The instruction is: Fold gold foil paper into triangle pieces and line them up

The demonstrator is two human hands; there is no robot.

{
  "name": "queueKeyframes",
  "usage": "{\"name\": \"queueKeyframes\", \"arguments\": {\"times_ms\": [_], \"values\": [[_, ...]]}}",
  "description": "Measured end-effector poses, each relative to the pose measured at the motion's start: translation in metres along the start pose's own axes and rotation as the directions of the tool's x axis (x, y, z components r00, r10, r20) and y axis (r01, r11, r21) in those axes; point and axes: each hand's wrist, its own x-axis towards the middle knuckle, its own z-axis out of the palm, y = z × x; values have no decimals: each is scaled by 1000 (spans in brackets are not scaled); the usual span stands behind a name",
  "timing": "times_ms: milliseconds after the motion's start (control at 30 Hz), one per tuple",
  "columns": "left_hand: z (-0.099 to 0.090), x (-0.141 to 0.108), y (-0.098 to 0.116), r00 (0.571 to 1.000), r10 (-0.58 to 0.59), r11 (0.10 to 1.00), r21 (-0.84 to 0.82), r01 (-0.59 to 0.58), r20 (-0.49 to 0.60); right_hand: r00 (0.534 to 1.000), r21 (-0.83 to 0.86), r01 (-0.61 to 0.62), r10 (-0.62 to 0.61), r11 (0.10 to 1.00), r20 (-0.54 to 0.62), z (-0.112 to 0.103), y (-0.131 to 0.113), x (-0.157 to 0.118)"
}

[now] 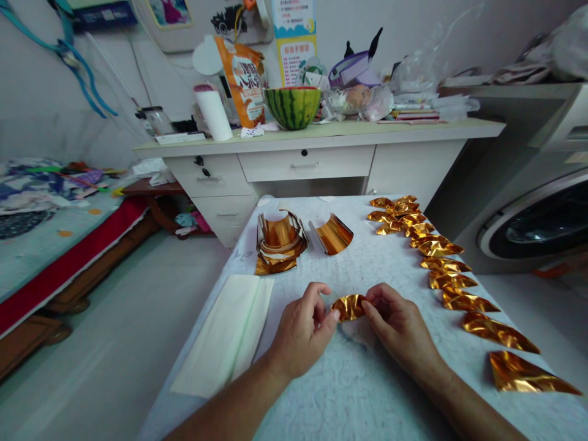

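Between my hands is a small crinkled gold foil piece (349, 307), pointed toward its ends. My right hand (399, 321) pinches its right end between thumb and fingers. My left hand (305, 327) has its thumb tip at the left end, with the index finger curled above and apart from the thumb. Several folded gold foil pieces (448, 280) lie in a row along the table's right side. Toward the back, a stack of curled gold sheets (279, 239) sits beside a single curved gold sheet (334, 234).
Pale paper sheets (220, 334) lie on the left of the cloth-covered table (294, 392). Behind it stands a white desk (307, 162) bearing a watermelon half (293, 108) and an orange pouch (243, 82). A washing machine (528, 202) is at the right, a bed (59, 239) at the left.
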Motion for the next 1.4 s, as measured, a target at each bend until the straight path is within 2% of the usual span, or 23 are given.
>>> {"name": "queueKeyframes", "arguments": {"times_ms": [233,467,633,700,767,833,967,1067,1200,1400], "values": [[6,4,-1,999,-37,997,63,38,-18,999,-50,46,-45,998,18,3,-11,-2],[6,1,-5,1000,-8,1000,-1,8,4,999,-122,43,-44,992,-5,-3,-7,3],[8,-1,-6,999,12,1000,-17,-11,33,990,-321,42,-83,946,-115,-27,-11,15],[9,-1,-7,999,9,1000,-8,-9,39,972,-434,35,-132,900,-194,-41,-16,19],[9,-1,-8,999,-1,1000,6,1,42,952,-542,65,-215,838,-220,-57,-23,22],[10,0,-9,998,-10,1000,18,9,55,946,-606,42,-227,794,-231,-73,-30,27],[11,0,-10,996,-14,999,33,11,92,970,-664,-72,-102,744,-220,-99,-36,46],[11,0,-10,994,-10,999,44,5,109,977,-764,-159,-14,626,-214,-109,-30,72],[10,1,-9,993,-15,999,46,10,117,979,-855,-201,78,478,-187,-114,-15,105],[10,-1,-10,992,0,999,53,-7,123,972,-869,-232,128,437,-196,-113,0,129]]}}
